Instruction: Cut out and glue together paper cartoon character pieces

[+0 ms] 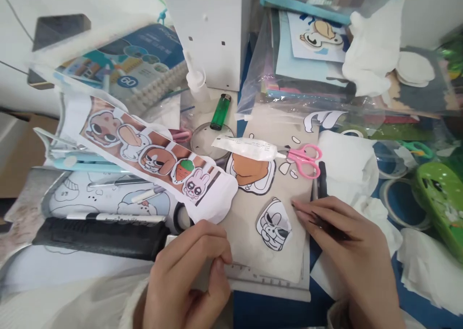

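My right hand [347, 247] is closed round a slim dark tool [327, 224], perhaps tweezers; much of it is hidden by the fingers. Just left of its fingertips lies a cut-out paper face [275, 225] with black line drawing, flat on a beige board [249, 242]. My left hand [188, 276] is curled at the board's lower left, thumb against the fingers; whether anything is between them cannot be seen. Above the face is an orange-brown paper cut-out [251, 172], partly covered by a white glue tube [249, 148]. Pink-handled scissors [306, 160] touch the tube's tip.
Left of the board lies a printed character strip [152, 155] and a black pouch [97, 237]. A green lighter [220, 112] rests on a round lid [202, 143]. To the right are tissues [347, 160], tape rolls [405, 203] and a green case [439, 203].
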